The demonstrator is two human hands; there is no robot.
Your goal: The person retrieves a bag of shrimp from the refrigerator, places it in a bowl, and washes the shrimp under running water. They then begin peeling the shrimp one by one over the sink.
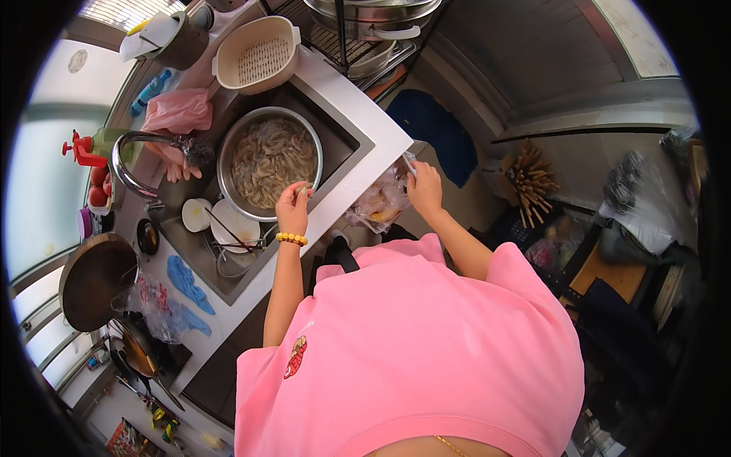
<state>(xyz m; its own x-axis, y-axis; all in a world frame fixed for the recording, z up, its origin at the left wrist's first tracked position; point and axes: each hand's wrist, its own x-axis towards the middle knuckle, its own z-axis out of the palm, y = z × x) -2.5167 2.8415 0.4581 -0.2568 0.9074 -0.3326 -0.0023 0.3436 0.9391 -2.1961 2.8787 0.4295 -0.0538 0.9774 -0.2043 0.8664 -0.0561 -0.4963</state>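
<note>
A round stainless steel basin (223,165) full of raw shrimp (271,157) and water stands in the sink (337,145). At its near right rim, my left hand (292,208) wears a yellow bead bracelet (292,238). Its thumb and fingertips are pinched on a small greyish piece that looks like a shrimp, mostly hidden by the fingers. Beyond the counter edge, my right hand (425,188) grips the upper edge of a clear plastic bag (377,203). Yellowish contents show through the bag, too blurred to name.
Bowls (196,215), a plate (231,225) and chopsticks crowd the sink's near end. A curved faucet (123,160) reaches over from the left. A cream colander (257,54) rests at the far corner, near a wire rack (342,45). Blue gloves (185,283) lie on the counter (380,128).
</note>
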